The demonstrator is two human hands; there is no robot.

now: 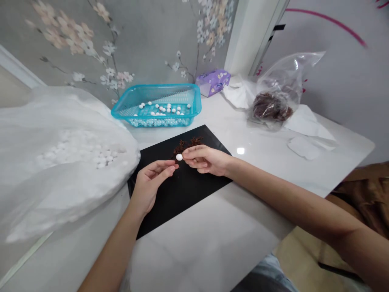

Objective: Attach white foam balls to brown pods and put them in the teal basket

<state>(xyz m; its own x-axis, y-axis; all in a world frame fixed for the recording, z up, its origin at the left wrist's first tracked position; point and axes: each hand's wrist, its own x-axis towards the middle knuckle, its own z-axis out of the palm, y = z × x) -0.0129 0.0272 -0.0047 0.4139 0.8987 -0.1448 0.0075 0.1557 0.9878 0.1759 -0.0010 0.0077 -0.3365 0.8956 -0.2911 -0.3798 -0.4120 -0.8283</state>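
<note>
White glossy tabletop w/ grey floral wallpaper behind. Small white capsule sits above the black mat, pinched at the fingertips of the right hand; thumb and forefinger press together on it, remaining fingers curled under. Left hand lies palm-up just beside, fingers extended and loosely together, tips nearly touching the capsule; whether they actually contact it cannot be told. Directly behind the capsule, a small heap of dark brown shredded material rests on the mat's far portion. Left of the mat: large translucent white bag holding many similar white capsules, its edge touching the mat's corner. Further back, centre: turquoise perforated basket containing scattered white capsules. Behind it, near the wall, a purple patterned box. Right rear: clear plastic bag w/ more dark brown material inside, resting on white paper sheets. Person's forearms enter from bottom edge.
</note>
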